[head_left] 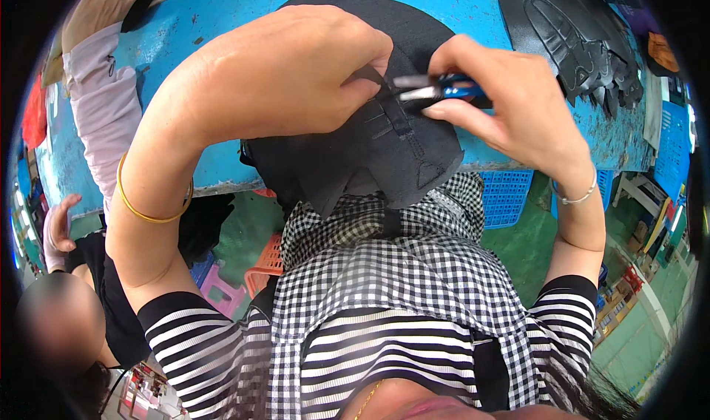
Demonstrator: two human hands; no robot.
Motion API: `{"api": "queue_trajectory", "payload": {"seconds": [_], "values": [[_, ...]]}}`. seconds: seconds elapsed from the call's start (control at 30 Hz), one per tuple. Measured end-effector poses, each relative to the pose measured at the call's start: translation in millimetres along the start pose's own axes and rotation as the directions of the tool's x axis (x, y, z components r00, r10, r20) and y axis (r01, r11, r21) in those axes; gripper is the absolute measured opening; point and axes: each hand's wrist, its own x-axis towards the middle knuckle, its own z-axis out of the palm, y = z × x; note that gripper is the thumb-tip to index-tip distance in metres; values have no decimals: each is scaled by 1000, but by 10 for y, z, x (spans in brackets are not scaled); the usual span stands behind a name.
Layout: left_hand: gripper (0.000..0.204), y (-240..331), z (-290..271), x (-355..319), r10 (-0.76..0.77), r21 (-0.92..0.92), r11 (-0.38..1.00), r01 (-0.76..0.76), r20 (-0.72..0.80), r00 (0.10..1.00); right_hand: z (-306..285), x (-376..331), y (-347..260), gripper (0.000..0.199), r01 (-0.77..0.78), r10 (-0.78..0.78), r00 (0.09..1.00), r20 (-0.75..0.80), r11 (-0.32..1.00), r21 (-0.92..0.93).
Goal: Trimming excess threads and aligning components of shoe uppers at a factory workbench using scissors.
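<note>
Right of the left hand's grip, a pile of dark pieces (566, 32) lies on the blue table (218, 9); leftward, a co-worker's sleeve (105, 131); the left hand (288, 72) pinches and partly hides the black piece (351, 150), while the right hand (510, 95) clasps snips (429, 92) beside that pinch; below it, the piece looks matte, stitched, jagged-edged

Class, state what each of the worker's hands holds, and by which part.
Right hand: blue-handled snips, by the handles. Left hand: stitched black material, pinched near the blades; its exact gripped part is hidden.
</note>
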Motion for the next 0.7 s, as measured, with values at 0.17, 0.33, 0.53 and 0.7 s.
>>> {"api": "queue_trajectory", "payload": {"seconds": [0.17,0.33,0.53,0.7], "values": [[14,-15,18,4,18,-2,1000,-18,-19,1000,91,78,72,31,20,-21,999,-24,999,-25],[13,-88,51,-4,56,-36,998,-60,-85,995,61,168,71,28,-10,12,999,51,999,-45],[12,-57,-22,-43,-122,-227,966,120,5,992,-68,91,-7,27,-56,57,994,-91,998,23],[11,-156,108,-23,16,-217,975,-40,-109,994,-22,184,2,27,17,-14,999,35,998,-67]]}}
